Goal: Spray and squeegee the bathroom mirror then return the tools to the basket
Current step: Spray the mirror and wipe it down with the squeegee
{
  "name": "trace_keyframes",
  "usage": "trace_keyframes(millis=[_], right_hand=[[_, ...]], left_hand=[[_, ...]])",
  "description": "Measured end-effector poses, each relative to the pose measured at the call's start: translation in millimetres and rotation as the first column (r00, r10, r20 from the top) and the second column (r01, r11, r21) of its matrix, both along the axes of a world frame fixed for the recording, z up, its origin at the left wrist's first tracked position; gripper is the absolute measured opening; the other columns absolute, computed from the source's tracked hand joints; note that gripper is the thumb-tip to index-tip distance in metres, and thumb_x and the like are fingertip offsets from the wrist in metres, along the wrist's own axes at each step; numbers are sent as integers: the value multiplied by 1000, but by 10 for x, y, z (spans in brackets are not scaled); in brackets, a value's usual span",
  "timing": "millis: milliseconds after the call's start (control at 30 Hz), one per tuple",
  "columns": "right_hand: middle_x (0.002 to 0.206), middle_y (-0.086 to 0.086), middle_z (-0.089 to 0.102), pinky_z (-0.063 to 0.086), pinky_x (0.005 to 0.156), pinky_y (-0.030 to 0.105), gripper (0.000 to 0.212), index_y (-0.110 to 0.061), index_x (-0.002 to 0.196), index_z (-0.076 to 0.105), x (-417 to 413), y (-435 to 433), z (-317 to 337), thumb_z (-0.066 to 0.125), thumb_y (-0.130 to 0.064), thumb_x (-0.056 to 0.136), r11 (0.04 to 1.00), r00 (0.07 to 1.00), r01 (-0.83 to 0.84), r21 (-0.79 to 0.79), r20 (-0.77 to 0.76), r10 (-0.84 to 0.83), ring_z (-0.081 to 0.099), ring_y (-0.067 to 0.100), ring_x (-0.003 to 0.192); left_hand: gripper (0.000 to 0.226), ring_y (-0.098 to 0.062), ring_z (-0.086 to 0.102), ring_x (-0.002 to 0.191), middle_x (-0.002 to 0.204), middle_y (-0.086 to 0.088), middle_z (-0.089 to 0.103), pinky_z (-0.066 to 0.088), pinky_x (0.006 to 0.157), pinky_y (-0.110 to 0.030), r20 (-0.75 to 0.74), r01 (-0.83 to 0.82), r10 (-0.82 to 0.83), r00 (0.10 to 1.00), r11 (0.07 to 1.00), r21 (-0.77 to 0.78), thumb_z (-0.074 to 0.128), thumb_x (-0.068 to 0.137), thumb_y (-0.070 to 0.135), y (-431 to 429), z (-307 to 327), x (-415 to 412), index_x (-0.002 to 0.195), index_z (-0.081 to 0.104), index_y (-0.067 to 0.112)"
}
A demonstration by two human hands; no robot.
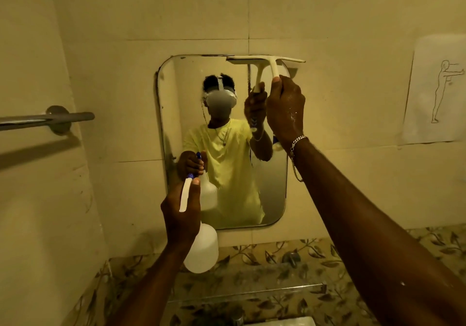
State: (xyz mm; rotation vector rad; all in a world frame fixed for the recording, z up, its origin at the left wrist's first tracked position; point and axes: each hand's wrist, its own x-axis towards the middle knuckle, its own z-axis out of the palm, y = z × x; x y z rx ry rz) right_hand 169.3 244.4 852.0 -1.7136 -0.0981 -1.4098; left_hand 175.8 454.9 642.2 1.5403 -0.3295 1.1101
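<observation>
A rounded rectangular mirror (191, 114) hangs on the tiled wall ahead. My right hand (286, 110) grips the handle of a white squeegee (267, 61), whose blade lies flat against the mirror's top right edge and sticks out past the right side. My left hand (180, 214) holds a white spray bottle (203, 250) by its neck, low in front of the mirror's bottom left corner, with the blue nozzle pointing at the glass. The mirror reflects a person in a yellow shirt with both tools. No basket is in view.
A metal towel bar (48, 119) juts from the left wall. A paper sheet with a figure drawing (436, 91) is stuck on the wall at right. Below the mirror run leaf-patterned tiles (325, 252), a glass shelf (247, 293) and a tap (290, 257).
</observation>
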Motion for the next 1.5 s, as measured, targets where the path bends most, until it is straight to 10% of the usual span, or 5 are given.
trace_keyframes(millis=[300,567,733,1233,1500], right_hand=[[129,31,61,43,101,58,87,10,131,57,-141,118,-65,8,-47,86,960,993,107,-259,-17,-115,56,48,119],[71,-6,61,50,52,23,31,-7,104,65,172,71,-519,40,-26,108,1000,996,11,-23,83,-9,58,7,58],[82,-11,59,41,55,4,30,-10,124,64,79,72,-1536,42,-25,111,1000,1000,3,-1,-20,-3,53,-7,66],[86,-8,66,46,55,9,32,-16,129,65,-524,122,-4214,44,-28,108,988,813,25,150,-578,67,64,3,74],[70,-10,59,39,47,11,31,-31,111,63,-653,334,-3374,37,-46,104,982,938,-96,161,-315,144,58,6,60]], left_hand=[[25,-3,69,77,74,2,67,50,60,-6,-18,-13,13,1000,1000,-7,63,99,29,28,-80,46,96,71,5],[19,2,68,75,83,-2,70,49,67,-1,-15,-43,43,999,999,24,66,99,21,72,-135,133,102,72,3],[27,-2,68,75,81,-1,70,50,66,-6,8,-21,21,1000,1000,17,62,99,34,29,-160,141,98,72,9],[54,-3,69,77,81,-2,72,49,66,-4,-15,42,-42,999,999,-18,55,96,55,-66,-175,88,101,75,4],[49,-3,68,76,77,-4,70,46,63,-3,-18,23,-23,1000,1000,-4,55,98,49,74,-151,-16,95,73,3]])
